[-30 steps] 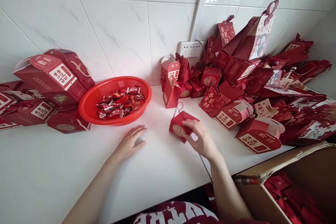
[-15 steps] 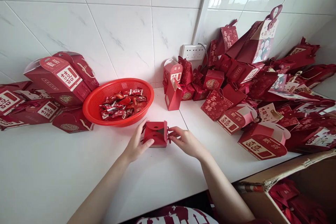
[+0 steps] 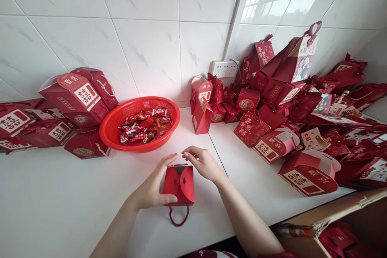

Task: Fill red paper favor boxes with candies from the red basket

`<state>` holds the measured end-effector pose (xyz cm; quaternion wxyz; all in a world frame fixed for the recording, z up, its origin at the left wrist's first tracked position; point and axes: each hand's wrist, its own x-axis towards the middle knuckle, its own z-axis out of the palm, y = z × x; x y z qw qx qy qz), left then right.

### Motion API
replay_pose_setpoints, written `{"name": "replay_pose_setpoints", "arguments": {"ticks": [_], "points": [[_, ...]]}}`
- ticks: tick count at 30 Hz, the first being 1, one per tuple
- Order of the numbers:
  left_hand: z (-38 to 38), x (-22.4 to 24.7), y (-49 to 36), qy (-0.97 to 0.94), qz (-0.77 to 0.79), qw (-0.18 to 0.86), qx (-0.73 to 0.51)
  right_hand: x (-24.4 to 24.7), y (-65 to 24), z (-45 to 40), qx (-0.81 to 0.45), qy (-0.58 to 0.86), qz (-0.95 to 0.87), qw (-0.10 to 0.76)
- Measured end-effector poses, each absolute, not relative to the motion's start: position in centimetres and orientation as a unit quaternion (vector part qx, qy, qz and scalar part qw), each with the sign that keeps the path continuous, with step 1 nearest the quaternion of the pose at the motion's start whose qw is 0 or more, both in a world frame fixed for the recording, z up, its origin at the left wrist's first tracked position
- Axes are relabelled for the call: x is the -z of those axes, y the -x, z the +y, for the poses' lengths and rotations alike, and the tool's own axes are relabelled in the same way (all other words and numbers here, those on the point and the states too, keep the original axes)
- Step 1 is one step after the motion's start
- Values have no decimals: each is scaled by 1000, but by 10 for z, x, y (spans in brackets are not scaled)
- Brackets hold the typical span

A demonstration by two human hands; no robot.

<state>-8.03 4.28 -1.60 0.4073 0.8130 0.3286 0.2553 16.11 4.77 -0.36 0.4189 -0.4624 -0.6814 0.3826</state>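
Observation:
A small red gift box [image 3: 187,193] stands on the white countertop, its two rounded flaps with holes folded in from left and right and a dark gap between them. A dark red cord handle [image 3: 179,224] loops out on its near side. My left hand [image 3: 152,187] grips the box's left side, thumb at the near corner and fingers toward the far edge. My right hand [image 3: 204,163] hovers by the far right corner, fingers loosely bent and apart, with nothing visible in them. A red plastic basket [image 3: 105,129] of wrapped candies [image 3: 145,125] sits behind the hands.
Several red gift boxes [image 3: 75,100] are stacked at left. A large pile of red boxes and bags [image 3: 278,92] covers the right. A narrow red box [image 3: 202,119] stands near the wall socket [image 3: 224,68]. A cardboard carton [image 3: 302,246] with red packaging is at the lower right.
The box has been turned about a quarter, so its flaps now lie left and right and a cord handle hangs on the near side. My right hand has left the box's right side and moved to its far corner.

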Motion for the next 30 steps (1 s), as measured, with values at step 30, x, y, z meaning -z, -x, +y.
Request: {"name": "replay_pose_setpoints", "arguments": {"ticks": [30], "points": [[73,64,91,-664,401,465,-427,-64,-294,271,-38,655,-577,486]]}}
